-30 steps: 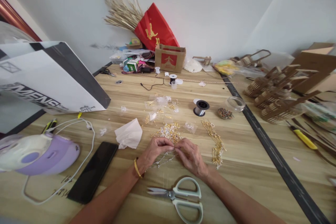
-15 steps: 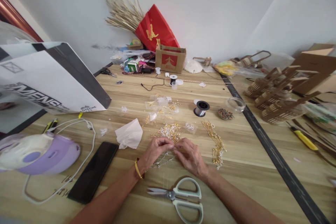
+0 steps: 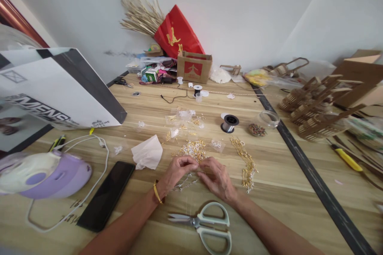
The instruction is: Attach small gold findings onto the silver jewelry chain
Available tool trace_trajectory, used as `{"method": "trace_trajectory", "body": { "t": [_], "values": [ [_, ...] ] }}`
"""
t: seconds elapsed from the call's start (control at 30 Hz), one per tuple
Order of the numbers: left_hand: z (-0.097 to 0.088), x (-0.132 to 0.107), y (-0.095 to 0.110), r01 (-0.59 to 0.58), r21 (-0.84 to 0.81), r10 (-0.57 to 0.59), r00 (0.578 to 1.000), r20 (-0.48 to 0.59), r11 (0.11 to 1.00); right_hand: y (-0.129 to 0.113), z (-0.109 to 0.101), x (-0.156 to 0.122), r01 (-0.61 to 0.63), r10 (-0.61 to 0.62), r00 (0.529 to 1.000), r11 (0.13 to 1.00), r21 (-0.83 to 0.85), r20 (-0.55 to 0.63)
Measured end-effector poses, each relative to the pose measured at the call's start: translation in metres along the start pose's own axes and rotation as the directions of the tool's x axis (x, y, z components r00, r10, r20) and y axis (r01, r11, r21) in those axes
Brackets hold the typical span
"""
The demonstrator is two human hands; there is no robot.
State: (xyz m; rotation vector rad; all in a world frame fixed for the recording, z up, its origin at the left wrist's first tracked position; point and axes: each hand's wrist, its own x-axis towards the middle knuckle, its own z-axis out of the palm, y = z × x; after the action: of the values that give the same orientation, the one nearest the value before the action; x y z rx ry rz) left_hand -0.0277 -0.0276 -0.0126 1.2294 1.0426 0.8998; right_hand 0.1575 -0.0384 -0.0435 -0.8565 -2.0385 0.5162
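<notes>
With our hands as the clock's centre, scissors (image 3: 195, 221) are lying nearest, at 6 on the counter (image 3: 275, 191). A silver chain (image 3: 185, 185) is resting at 7, beneath our left hand (image 3: 179, 169), whose fingers are pinching together; we cannot tell on what. Our right hand (image 3: 216, 176) is bending its fingers towards them, and we cannot tell whether they are gripping anything. Gold chains (image 3: 248, 174) are lying at 3. A loose heap of gold and silver beads (image 3: 194, 149) is spreading at 12, just beyond our fingers. At 1, a small clear bag (image 3: 220, 148) is carrying white rings (image 3: 216, 143); at 2, a clear jar (image 3: 263, 121) is holding dark mixed beads (image 3: 256, 129). Farthest, at 12, a brown box (image 3: 194, 69) is standing before a red bag (image 3: 181, 34), their insides staying hidden. Compared with a second earlier, our right thumb is sitting slightly lower, and two dark shapes (image 3: 9, 120) are now showing below the white box (image 3: 56, 91) at 10.
</notes>
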Motion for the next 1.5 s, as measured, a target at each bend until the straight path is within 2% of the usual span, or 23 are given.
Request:
{"method": "trace_trajectory", "body": {
  "t": [0.5,0.83,1.1,1.27,1.37,1.5],
  "values": [
    [0.002,0.0,-0.004,-0.054,0.088,0.056,0.998,-0.017,0.995,-0.004,-0.001,0.003,-0.018,0.018,0.999,1.0,-0.016,-0.051],
    [0.005,-0.002,-0.005,-0.139,0.254,0.162,0.984,-0.071,0.957,-0.005,-0.002,0.004,-0.04,0.039,0.999,0.998,-0.049,-0.024],
    [0.002,-0.001,-0.002,-0.183,0.359,0.221,0.973,-0.069,0.915,-0.005,-0.003,0.005,-0.02,0.019,1.0,0.999,-0.029,-0.024],
    [-0.002,-0.001,0.004,-0.146,0.404,0.184,0.981,-0.056,0.903,-0.004,-0.003,0.004,-0.027,0.027,1.0,0.999,-0.035,-0.016],
    [-0.009,0.002,0.007,-0.116,0.432,0.177,0.979,-0.104,0.894,-0.002,-0.002,0.003,-0.021,0.019,0.999,0.999,-0.048,-0.03],
    [-0.022,0.007,0.011,-0.09,0.486,0.216,0.954,-0.21,0.869,-0.001,-0.002,0.003,-0.025,0.022,0.999,0.998,-0.057,-0.048]
  ]
}}
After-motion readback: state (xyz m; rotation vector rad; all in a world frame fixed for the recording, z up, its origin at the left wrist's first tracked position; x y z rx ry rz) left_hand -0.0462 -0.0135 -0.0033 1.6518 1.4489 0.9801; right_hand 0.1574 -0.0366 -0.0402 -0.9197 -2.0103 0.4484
